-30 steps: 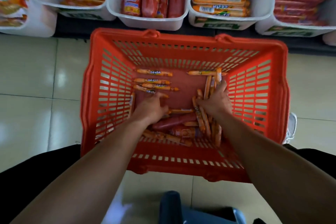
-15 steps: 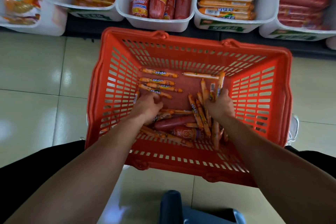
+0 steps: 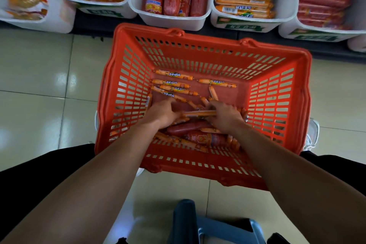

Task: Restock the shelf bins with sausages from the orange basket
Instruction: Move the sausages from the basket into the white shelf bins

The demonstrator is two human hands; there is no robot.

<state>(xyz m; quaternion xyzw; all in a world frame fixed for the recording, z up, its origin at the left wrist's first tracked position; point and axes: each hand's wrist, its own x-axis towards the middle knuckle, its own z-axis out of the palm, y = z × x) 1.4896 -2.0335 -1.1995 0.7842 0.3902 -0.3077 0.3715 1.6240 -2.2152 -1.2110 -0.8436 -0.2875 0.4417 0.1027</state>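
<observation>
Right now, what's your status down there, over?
In the orange basket, left hand and right hand grip one bundle of thin sausages. Ahead, shelf bins stocked. Underneath, thick red sausage.

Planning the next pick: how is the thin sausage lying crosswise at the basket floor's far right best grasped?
Pinch the thin sausage round its middle, coming straight down from above: it lies flat and crosswise on the orange basket floor, with bare floor along its far side for a fingertip.

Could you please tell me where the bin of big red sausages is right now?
In the head view, that bin sits top centre, just beyond the orange basket's far rim, between the left orange-pack bin and the right orange-pack bin.
</observation>
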